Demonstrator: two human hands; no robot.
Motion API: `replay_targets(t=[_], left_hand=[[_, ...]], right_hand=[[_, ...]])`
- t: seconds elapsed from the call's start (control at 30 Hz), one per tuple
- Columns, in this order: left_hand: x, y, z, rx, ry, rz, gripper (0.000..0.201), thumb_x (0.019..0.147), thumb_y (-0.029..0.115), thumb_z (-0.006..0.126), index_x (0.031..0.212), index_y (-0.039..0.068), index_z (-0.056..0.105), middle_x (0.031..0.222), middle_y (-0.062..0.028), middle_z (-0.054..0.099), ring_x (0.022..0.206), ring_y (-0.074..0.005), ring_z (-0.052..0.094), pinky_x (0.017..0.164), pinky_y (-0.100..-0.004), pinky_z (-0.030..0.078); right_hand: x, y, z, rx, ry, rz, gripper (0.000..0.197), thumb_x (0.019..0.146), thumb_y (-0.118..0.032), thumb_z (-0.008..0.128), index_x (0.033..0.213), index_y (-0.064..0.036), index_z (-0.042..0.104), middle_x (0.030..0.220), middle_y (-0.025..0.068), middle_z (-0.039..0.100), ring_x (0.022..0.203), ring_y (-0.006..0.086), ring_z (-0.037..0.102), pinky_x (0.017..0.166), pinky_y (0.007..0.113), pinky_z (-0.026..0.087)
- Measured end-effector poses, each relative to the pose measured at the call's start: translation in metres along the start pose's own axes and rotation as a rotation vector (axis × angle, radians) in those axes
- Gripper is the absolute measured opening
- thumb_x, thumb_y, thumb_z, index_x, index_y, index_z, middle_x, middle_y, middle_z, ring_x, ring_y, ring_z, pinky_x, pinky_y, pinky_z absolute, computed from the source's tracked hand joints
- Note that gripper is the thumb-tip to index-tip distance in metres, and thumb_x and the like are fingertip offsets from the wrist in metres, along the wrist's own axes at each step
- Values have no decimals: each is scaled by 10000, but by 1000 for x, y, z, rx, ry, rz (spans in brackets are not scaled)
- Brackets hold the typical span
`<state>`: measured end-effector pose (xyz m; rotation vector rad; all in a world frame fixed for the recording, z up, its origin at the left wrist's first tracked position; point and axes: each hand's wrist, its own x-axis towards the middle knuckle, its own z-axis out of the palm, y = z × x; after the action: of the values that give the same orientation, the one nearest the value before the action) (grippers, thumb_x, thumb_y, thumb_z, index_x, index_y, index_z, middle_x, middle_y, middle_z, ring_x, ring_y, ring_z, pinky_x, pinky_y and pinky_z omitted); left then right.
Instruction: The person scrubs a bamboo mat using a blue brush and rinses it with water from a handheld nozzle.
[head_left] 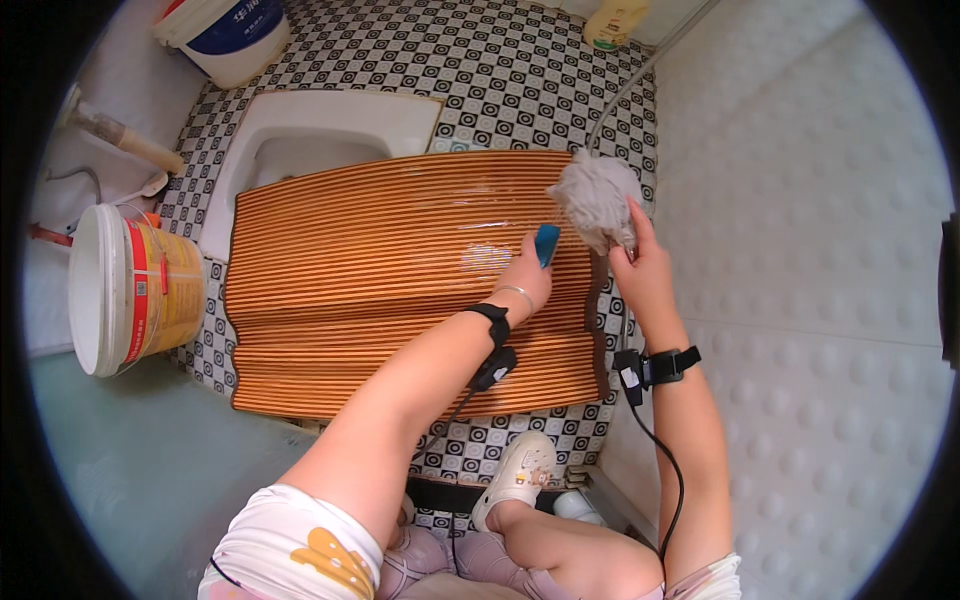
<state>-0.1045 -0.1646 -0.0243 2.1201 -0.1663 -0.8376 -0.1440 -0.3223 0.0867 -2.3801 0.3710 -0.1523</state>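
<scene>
A large orange-and-brown striped mat (400, 270) lies over the tiled floor, with a crosswise fold and a wet shine near its middle right. My left hand (528, 272) is on or just over the mat's right part, closed on a small teal-blue object (546, 245) whose kind I cannot make out. At the mat's upper right corner, my right hand (645, 262) grips a bunched greyish-white cloth (598, 198) between thumb and fingers. Part of that cloth covers the mat's edge. What lies under the bundle is hidden.
A white squat toilet (415, 125) sits partly under the mat. A yellow-and-white bucket (165, 290) stands left, a white-and-blue bucket (235, 45) far left. A grey hose (630, 88) runs behind the cloth near a yellow bottle (612, 25). The white wall (800, 250) bounds the right.
</scene>
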Motion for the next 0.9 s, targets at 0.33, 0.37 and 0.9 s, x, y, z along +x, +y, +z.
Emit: replay_targets(t=[0.33,0.37,0.9], left_hand=[[27,69,52,618,-354,384,705,907,19,523,1544,62,223,1366,-321,473,1140,-427,604,845,-474,563],[28,67,47,780,-405,495,702,905,20,520,1544,73,235,1364,-317,481,1143,-420,605,853,-470,560],[71,9,-44,578,-286,338,610,987,212,518,1544,188,271,1003,-205,674,924,-406,630,781,-477,503]], right_hand=[[-27,40,-29,160,203,78,650,875,-60,576,1495,-128,391,1037,138,685,664,117,553,662,272,495],[-27,41,-29,167,205,88,654,872,-61,580,1494,-129,392,1009,133,688,659,114,551,656,272,493],[-15,60,7,135,252,143,629,883,-76,599,1480,-113,408,908,83,674,652,114,531,638,271,477]])
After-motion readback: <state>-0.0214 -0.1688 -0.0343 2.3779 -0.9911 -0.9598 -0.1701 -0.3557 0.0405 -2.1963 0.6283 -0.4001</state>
